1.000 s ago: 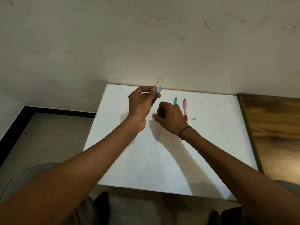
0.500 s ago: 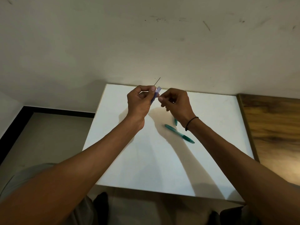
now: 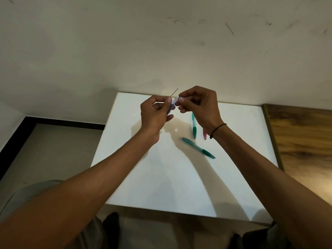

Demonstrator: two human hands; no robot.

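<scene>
My left hand (image 3: 154, 114) grips a slim purple-blue pen barrel (image 3: 172, 105), raised above the white table (image 3: 161, 186). A thin dark rod (image 3: 174, 92) sticks up and to the right from the barrel's top. My right hand (image 3: 199, 106) pinches a small blue piece (image 3: 180, 97) right beside the barrel's upper end. On the table lie a green pen (image 3: 198, 147) at a slant, a second green pen (image 3: 194, 127) pointing away from me, and a pink pen (image 3: 204, 135) mostly hidden behind my right wrist.
A plain wall (image 3: 161, 42) rises just behind the table. A wooden surface (image 3: 301, 141) adjoins the table on the right. Floor with a dark skirting strip (image 3: 62, 122) lies to the left. My knees show below the table's near edge.
My right hand rose from the table to the top of the barrel held by my left hand, now pinching a small blue piece. A green pen now lies at a slant on the table.
</scene>
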